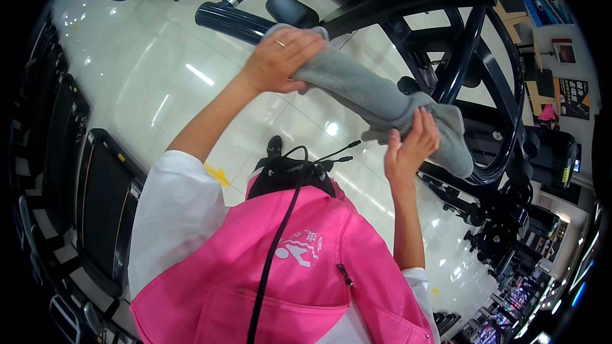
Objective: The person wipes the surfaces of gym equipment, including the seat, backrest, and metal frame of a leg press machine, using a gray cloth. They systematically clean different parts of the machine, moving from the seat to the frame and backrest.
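A grey cloth (354, 81), bunched lengthwise, stretches between my two hands, in front of a dark exercise machine. My left hand (286, 57) has its fingers laid over the upper left end and the thumb beneath. Toward the lower right end, my right hand (413, 141) pinches the cloth between thumb and fingers, and a loose flap hangs past it. A glossy dark padded roller or tube (234, 21) emerges behind the cloth's left end. Whether the cloth touches the machine frame (461, 71) cannot be told, since cloth and hands cover that part.
Treadmills (107, 210) line the left side. Weight plates (497, 239) and more gym equipment stand at the right. Below me is a glossy tiled floor (191, 100) with a yellow floor marker (217, 174). A black cable (282, 229) runs down my pink vest (267, 248), its loose plugs (351, 150) sticking out.
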`<state>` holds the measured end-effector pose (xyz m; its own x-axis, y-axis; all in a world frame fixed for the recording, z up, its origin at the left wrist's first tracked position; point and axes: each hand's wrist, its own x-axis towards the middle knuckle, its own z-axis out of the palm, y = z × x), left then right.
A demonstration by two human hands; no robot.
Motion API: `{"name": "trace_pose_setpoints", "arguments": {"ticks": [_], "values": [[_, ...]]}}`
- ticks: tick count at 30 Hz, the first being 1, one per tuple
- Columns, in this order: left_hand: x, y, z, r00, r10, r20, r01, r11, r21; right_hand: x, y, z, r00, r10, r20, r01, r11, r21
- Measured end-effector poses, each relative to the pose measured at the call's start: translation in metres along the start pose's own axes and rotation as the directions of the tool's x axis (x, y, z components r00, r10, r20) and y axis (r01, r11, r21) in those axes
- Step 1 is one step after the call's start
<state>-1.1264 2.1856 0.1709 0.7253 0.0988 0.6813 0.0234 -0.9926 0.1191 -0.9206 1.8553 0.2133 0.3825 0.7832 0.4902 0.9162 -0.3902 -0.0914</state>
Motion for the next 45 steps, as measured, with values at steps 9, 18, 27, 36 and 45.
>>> {"name": "trace_pose_setpoints", "arguments": {"ticks": [9,18,27,36,45], "values": [[-0.049,-0.116,-0.051,0.997,-0.012,-0.076,0.021,0.991,0.129,0.056,-0.102,0.055,0.998,-0.057,-0.042,0.059,0.997,0.046],[-0.061,-0.148,-0.063,0.993,-0.063,-0.099,0.074,0.991,0.115,0.089,-0.161,0.074,0.996,-0.080,-0.041,0.086,0.979,0.187],[-0.055,-0.139,-0.057,0.988,-0.091,-0.128,0.111,0.982,0.153,0.123,-0.198,0.087,0.982,-0.184,-0.049,0.191,0.947,0.257],[-0.030,-0.073,-0.072,0.974,-0.145,0.172,0.132,0.988,0.086,0.087,-0.115,0.042,0.997,-0.076,0.031,0.070,0.986,0.154],[0.050,0.085,0.007,0.970,-0.089,0.225,0.046,0.981,0.188,-0.042,0.077,-0.034,0.987,0.121,-0.103,-0.129,0.988,-0.082]]}}
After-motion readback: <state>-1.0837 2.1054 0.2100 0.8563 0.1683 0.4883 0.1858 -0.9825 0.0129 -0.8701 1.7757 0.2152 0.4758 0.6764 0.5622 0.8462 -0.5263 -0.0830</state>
